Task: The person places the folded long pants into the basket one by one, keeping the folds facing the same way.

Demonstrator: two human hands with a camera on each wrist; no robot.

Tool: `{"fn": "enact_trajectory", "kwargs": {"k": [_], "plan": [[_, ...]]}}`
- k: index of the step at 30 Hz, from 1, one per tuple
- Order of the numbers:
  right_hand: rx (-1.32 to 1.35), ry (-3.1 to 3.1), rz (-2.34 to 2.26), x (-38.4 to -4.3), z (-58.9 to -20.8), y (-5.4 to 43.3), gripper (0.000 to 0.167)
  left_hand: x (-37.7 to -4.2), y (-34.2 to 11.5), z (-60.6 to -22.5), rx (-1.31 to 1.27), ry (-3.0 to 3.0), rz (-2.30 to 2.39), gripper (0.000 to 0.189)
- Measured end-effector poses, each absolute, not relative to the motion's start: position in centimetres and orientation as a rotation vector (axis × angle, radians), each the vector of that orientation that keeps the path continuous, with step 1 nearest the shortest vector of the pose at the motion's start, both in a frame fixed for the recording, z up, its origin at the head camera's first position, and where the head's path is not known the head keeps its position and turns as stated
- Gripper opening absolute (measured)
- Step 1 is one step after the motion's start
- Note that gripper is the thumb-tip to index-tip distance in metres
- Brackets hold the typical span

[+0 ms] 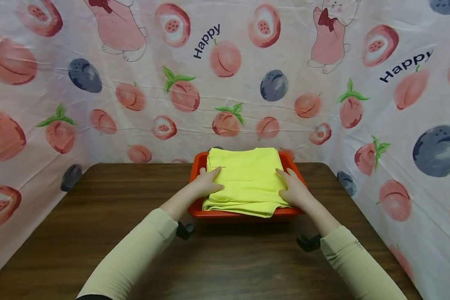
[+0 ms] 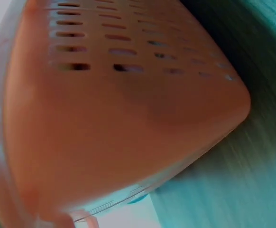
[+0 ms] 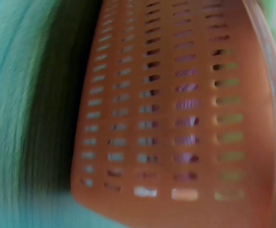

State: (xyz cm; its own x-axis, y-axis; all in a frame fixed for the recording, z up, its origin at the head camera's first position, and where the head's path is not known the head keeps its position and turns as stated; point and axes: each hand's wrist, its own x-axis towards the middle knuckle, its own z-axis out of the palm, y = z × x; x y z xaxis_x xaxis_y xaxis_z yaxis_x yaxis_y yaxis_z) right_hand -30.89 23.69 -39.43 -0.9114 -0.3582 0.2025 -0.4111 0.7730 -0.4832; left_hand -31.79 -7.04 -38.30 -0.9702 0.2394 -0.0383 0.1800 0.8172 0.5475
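Note:
A folded bright yellow garment (image 1: 247, 177) lies on top in an orange-red plastic basket (image 1: 225, 215) at the far middle of the table. My left hand (image 1: 207, 183) rests on the garment's left edge, fingers spread. On its right edge lies my right hand (image 1: 295, 189), its fingers extended inward over the cloth. In the left wrist view the basket's slotted outer wall (image 2: 119, 118) fills most of the picture. The right wrist view shows another slotted wall (image 3: 259, 142), with purple, white and yellowish colours behind the slots. Neither wrist view shows the fingers on the cloth.
The basket stands on a dark brown wooden table (image 1: 135, 191), close to its back edge. A white sheet (image 1: 232, 91) printed with fruit and rabbits hangs behind and along both sides. Small black wrist devices (image 1: 185, 230) sit under the forearms.

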Motion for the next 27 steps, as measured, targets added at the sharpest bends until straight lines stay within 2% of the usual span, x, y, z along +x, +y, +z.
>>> {"fn": "enact_trajectory", "kwargs": {"k": [3,9,18,27], "plan": [[0.691,-2.819,0.773,-30.3,-39.2,24.0,0.07,-31.6,-7.5,-38.1,0.454,2.982,0.755,0.072],[0.798,-2.886,0.778,-29.9,-39.0,25.3,0.083,-31.1,-8.0,-37.2,0.677,2.96,0.642,0.08],[0.904,-2.92,0.737,-29.9,-39.6,25.6,0.094,-29.9,-8.5,-37.6,0.648,2.832,0.52,0.103],[0.934,-2.972,0.585,-29.9,-39.0,25.4,0.094,-30.0,-8.4,-37.5,0.633,2.809,0.384,0.105]]}}
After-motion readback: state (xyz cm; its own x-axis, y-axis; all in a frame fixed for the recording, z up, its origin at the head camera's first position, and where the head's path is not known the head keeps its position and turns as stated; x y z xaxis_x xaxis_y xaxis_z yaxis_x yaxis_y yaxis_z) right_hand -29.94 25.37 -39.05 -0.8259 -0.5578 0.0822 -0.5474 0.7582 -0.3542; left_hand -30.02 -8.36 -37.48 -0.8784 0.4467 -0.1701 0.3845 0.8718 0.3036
